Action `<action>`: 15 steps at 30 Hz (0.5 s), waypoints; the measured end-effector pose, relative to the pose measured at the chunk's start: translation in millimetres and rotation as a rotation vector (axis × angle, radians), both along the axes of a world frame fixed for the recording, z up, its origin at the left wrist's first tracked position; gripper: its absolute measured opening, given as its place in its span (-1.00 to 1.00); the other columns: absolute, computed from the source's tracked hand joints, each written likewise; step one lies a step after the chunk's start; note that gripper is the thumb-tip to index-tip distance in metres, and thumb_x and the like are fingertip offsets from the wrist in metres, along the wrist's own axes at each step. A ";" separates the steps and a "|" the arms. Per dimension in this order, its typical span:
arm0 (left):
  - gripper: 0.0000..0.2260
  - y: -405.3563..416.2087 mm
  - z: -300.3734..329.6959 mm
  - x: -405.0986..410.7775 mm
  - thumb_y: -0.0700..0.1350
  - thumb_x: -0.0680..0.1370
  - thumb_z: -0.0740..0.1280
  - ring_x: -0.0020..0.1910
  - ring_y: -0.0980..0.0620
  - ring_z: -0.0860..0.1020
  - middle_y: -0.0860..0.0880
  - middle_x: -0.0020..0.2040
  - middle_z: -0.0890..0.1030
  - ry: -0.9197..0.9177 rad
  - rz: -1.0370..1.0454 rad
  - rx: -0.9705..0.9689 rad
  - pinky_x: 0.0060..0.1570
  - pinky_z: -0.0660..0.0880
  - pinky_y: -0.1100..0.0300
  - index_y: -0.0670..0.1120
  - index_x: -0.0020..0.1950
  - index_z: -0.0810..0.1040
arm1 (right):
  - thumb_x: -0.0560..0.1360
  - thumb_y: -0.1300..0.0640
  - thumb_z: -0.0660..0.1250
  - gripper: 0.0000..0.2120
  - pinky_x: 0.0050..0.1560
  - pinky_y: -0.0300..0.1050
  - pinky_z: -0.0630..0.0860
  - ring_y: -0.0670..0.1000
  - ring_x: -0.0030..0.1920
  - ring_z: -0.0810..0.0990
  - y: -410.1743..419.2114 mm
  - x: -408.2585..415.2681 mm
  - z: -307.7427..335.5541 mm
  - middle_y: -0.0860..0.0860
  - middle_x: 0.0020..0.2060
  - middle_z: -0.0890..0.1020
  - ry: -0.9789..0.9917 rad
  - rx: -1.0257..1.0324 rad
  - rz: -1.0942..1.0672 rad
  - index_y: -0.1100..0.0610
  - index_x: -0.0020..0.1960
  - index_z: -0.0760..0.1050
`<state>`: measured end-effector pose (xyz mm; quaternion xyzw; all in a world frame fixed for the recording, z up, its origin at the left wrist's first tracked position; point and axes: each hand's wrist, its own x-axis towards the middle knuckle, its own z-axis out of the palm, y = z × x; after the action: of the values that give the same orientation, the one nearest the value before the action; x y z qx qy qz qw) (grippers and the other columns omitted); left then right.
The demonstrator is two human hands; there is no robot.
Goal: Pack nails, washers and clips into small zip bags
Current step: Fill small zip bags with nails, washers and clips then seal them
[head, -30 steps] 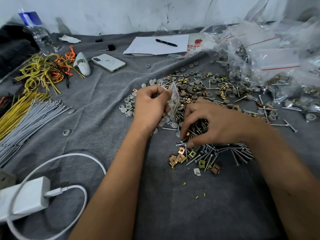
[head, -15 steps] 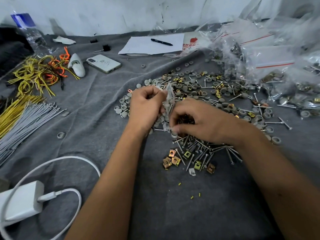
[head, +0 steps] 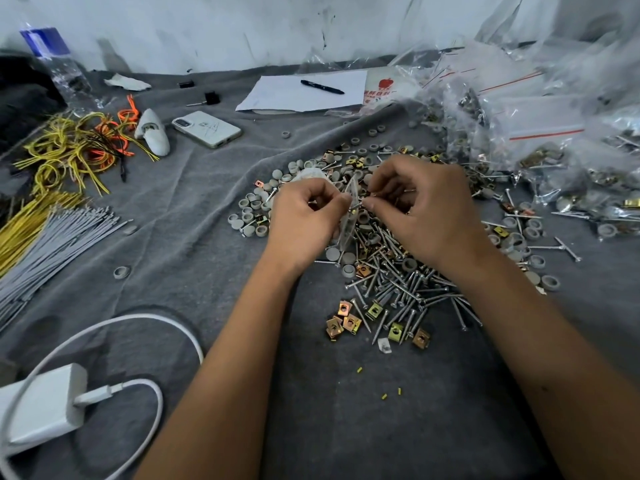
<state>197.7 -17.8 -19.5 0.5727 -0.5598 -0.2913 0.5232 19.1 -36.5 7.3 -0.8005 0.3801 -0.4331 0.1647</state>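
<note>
- The surface (head: pixel 346 427), covered in grey cloth, fills most of the frame from the lower edge up to the white wall at the top.
- A heap of filled zip bags (head: pixel 540 133) with red seal lines sits at the upper right.
- A spread of grey washers (head: pixel 254 223), silver nails (head: pixel 398 289) and brass clips (head: pixel 348 320) covers the centre: washers mostly toward the upper centre and right, nails just below the hands, clips at the lower edge of the pile.
- Bundles of grey ties (head: pixel 52 244) and yellow ties lie at the left edge, with a tangle of yellow and orange wires (head: pixel 76 147) above them.
- A white charger (head: pixel 41 407) with its looping cable is at the lower left.
- A sheet of paper (head: pixel 304 93) with a black pen (head: pixel 322 87) on it lies at the upper centre; a phone (head: pixel 207 128) lies to its left, and a plastic bottle (head: pixel 55 64) stands in the upper left corner.
- The left hand (head: pixel 301 223), at centre frame, has its fingers curled and pinches the small zip bag (head: pixel 349 216), held edge-on over the pile.
- The right hand (head: pixel 426 209), just right of the bag, has its fingers bent, thumb and forefinger pinched at the bag's open top; thin metal shows at the fingertips, but I cannot tell exactly which piece it is.
</note>
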 end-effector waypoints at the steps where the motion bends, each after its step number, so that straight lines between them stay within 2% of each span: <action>1: -0.77 -0.1 0.0 0.3 -0.15 0.59 0.43 -0.49 -0.02 0.46 -0.09 -0.46 0.55 0.010 0.003 0.002 -0.33 0.37 0.16 -0.21 -0.24 0.60 | 0.46 0.23 0.55 -0.89 -0.17 -0.25 0.61 -0.14 -0.23 0.64 -0.2 -0.6 0.1 -0.06 -0.24 0.66 0.011 -0.012 -0.011 0.13 -0.06 0.65; 4: -0.76 -0.4 -0.1 0.3 -0.15 0.58 0.43 -0.45 -0.05 0.47 -0.11 -0.45 0.55 0.032 -0.003 -0.005 -0.31 0.39 0.11 -0.24 -0.24 0.59 | 0.44 0.26 0.55 -0.91 -0.17 -0.36 0.56 -0.16 -0.26 0.61 0.8 -0.9 0.3 -0.04 -0.24 0.67 0.090 -0.060 -0.026 0.15 -0.09 0.68; 6: -0.76 0.5 0.0 -0.4 -0.15 0.58 0.43 -0.47 -0.04 0.49 -0.09 -0.45 0.56 0.035 -0.013 -0.016 -0.33 0.40 0.14 -0.23 -0.24 0.59 | 0.44 0.28 0.55 -0.91 -0.17 -0.45 0.49 -0.14 -0.26 0.58 1.6 -0.1 0.2 -0.01 -0.22 0.67 0.147 -0.090 -0.040 0.16 -0.08 0.68; 9: -0.77 2.1 0.9 -0.9 -0.14 0.58 0.42 -0.52 0.02 0.47 -0.05 -0.47 0.55 0.039 -0.042 -0.026 -0.41 0.38 0.25 -0.23 -0.24 0.60 | 0.44 0.27 0.55 -0.90 -0.10 -0.40 0.49 -0.09 -0.20 0.59 1.4 0.7 -0.5 0.03 -0.18 0.70 0.178 -0.119 -0.077 0.17 -0.06 0.69; 11: -0.77 2.1 1.2 -1.7 -0.16 0.60 0.42 -0.53 0.03 0.46 -0.04 -0.48 0.55 0.053 -0.049 -0.020 -0.44 0.36 0.27 -0.24 -0.22 0.61 | 0.42 0.25 0.57 -0.89 -0.08 -0.46 0.43 -0.09 -0.19 0.59 1.6 1.3 -0.9 0.03 -0.16 0.71 0.163 -0.131 -0.091 0.16 -0.07 0.70; 13: -0.77 2.0 1.9 -2.3 -0.18 0.60 0.41 -0.53 0.05 0.46 -0.04 -0.48 0.54 0.057 -0.040 -0.020 -0.45 0.36 0.27 -0.27 -0.21 0.60 | 0.42 0.25 0.57 -0.88 -0.09 -0.50 0.38 -0.11 -0.19 0.57 2.3 3.4 -1.8 0.02 -0.15 0.71 0.154 -0.124 -0.060 0.16 -0.05 0.72; 15: -0.76 1.9 2.3 -2.5 -0.20 0.61 0.40 -0.55 0.07 0.45 -0.06 -0.48 0.53 0.068 -0.022 -0.017 -0.47 0.34 0.29 -0.33 -0.19 0.59 | 0.45 0.26 0.55 -0.84 -0.06 -0.45 0.43 -0.11 -0.16 0.58 2.9 5.2 -3.0 0.02 -0.10 0.72 0.179 -0.104 0.008 0.16 0.02 0.73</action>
<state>195.2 -15.9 -17.1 0.5518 -0.5504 -0.3115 0.5436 24.3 -33.7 4.3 -0.8449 0.3672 -0.3783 0.0902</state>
